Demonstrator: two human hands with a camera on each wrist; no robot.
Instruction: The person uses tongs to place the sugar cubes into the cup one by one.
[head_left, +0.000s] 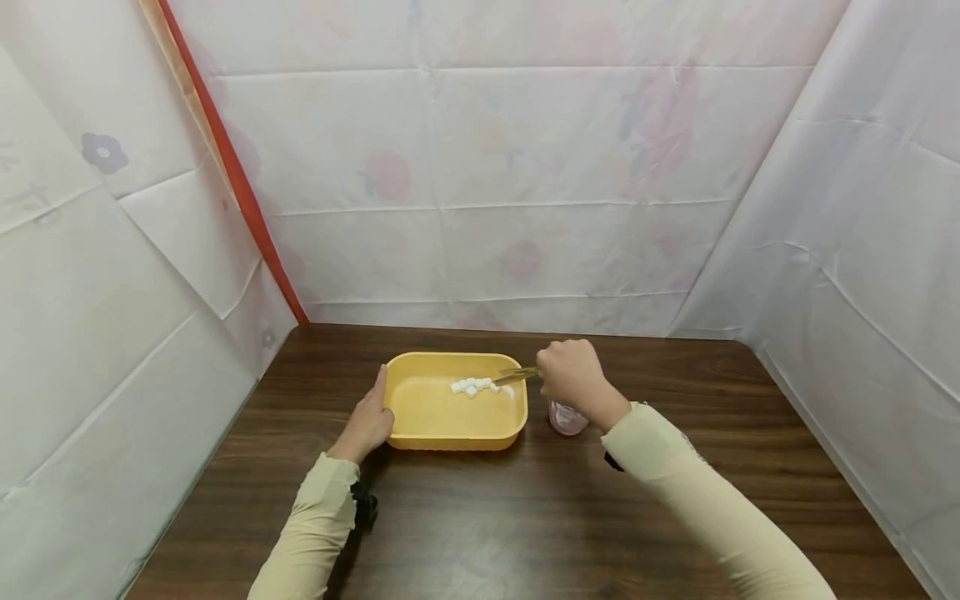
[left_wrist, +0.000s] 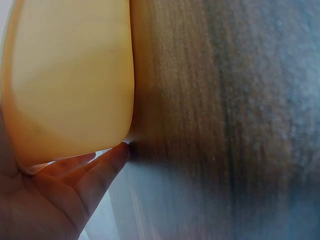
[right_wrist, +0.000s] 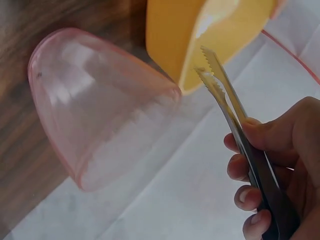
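Observation:
A yellow rectangular basin (head_left: 427, 421) sits on the table. Several small white cubes (head_left: 471, 386) lie inside it, toward the right of its middle. My left hand (head_left: 369, 423) grips the basin's left end, its fingers against the outer wall (left_wrist: 70, 75). In my right hand (head_left: 576, 372) is a pair of metal tongs (right_wrist: 245, 135), pinched between thumb and fingers. The tongs' serrated tips are slightly apart and reach over the basin's right side. Below the right hand stands a transparent pink cup (right_wrist: 100, 105), partly hidden by that hand in the head view.
The dark wood table (head_left: 480, 517) is bounded by white printed sheets (head_left: 480, 167) at the back and both sides. A red strip (head_left: 240, 183) runs down the back left corner. The pink cup is close beside the basin's right wall.

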